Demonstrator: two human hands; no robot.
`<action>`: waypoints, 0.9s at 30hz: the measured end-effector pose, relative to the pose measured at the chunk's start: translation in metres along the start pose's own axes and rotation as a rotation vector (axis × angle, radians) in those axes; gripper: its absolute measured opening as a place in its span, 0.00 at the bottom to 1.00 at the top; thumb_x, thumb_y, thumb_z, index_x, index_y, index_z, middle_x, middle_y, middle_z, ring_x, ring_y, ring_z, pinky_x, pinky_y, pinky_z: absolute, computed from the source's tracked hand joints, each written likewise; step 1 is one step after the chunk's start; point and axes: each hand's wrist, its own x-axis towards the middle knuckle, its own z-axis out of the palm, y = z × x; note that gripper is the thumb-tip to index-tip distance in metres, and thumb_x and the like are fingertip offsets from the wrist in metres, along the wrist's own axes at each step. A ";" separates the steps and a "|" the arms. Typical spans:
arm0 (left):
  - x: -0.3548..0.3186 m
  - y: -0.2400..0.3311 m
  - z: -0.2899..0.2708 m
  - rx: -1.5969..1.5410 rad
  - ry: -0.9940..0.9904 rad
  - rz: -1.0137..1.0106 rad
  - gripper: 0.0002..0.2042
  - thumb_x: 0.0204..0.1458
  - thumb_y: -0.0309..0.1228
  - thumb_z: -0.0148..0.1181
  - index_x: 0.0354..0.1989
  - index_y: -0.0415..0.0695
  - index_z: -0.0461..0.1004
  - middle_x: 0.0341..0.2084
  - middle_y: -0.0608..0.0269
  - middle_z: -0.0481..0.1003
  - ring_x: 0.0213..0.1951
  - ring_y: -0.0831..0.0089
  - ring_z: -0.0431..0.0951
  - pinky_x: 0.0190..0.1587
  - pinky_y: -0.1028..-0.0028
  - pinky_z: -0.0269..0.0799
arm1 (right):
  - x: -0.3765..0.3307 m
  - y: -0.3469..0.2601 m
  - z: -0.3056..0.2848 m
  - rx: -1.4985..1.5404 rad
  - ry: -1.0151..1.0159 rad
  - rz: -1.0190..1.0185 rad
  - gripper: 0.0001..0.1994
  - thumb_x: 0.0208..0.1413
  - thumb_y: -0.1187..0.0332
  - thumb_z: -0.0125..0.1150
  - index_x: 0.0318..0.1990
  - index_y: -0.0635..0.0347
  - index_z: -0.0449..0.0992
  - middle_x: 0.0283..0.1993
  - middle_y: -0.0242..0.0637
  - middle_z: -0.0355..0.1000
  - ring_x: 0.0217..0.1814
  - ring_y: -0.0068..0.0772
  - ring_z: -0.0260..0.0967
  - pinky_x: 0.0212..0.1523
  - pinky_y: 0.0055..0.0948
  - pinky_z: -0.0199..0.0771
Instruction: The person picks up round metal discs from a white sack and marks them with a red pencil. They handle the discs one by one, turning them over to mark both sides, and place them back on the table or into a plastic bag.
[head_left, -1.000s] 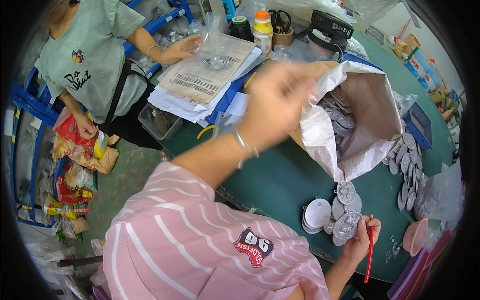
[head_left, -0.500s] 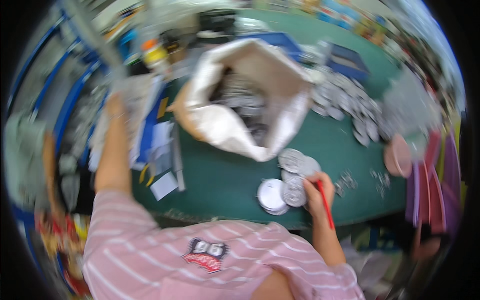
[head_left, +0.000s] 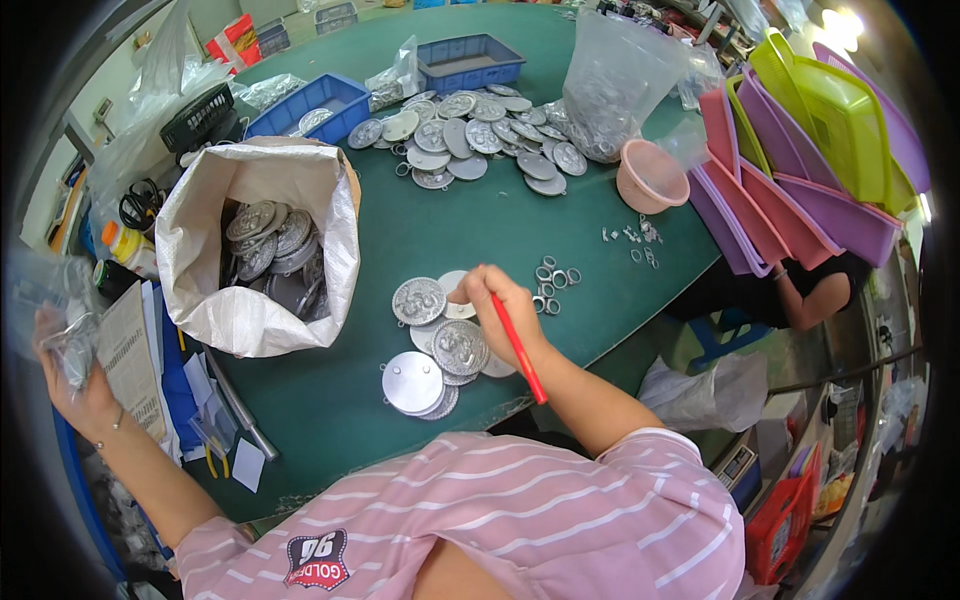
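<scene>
The right hand (head_left: 500, 305) pinches a red pencil (head_left: 520, 350) while resting on a small pile of silver discs (head_left: 440, 350) on the green table (head_left: 500, 220), and the left hand (head_left: 70, 370), far out left, clutches a crumpled clear plastic bag (head_left: 50, 300) beside the white sack (head_left: 260, 260) of discs.

On our tabletop (head_left: 480, 230) a white woven sack (head_left: 262, 250) stands open at left, and a tall clear plastic bag (head_left: 615, 85) at the far side. Our left hand (head_left: 75, 385) grips a small clear bag (head_left: 60, 310), blurred.
</scene>
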 end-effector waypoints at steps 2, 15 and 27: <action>-0.029 -0.005 0.029 -0.132 -0.055 -0.082 0.21 0.61 0.34 0.37 0.58 0.34 0.56 0.56 0.50 0.61 0.57 0.60 0.63 0.60 0.59 0.55 | 0.012 -0.007 -0.002 -0.182 -0.029 -0.031 0.10 0.56 0.65 0.53 0.33 0.64 0.68 0.27 0.46 0.72 0.32 0.46 0.71 0.33 0.34 0.70; -0.222 -0.130 0.121 -0.433 -0.769 -1.200 0.12 0.59 0.38 0.43 0.33 0.44 0.69 0.37 0.53 0.74 0.42 0.61 0.74 0.47 0.57 0.70 | 0.115 0.063 -0.074 -0.656 -0.015 -0.168 0.15 0.55 0.64 0.48 0.46 0.63 0.69 0.43 0.51 0.72 0.44 0.45 0.71 0.45 0.40 0.68; -0.233 -0.158 0.108 -0.213 -0.678 -1.304 0.11 0.58 0.39 0.47 0.32 0.44 0.68 0.40 0.51 0.71 0.47 0.58 0.71 0.49 0.55 0.68 | 0.097 -0.132 -0.057 -0.760 -0.421 -0.614 0.06 0.45 0.72 0.62 0.31 0.61 0.73 0.24 0.38 0.71 0.29 0.34 0.68 0.33 0.29 0.67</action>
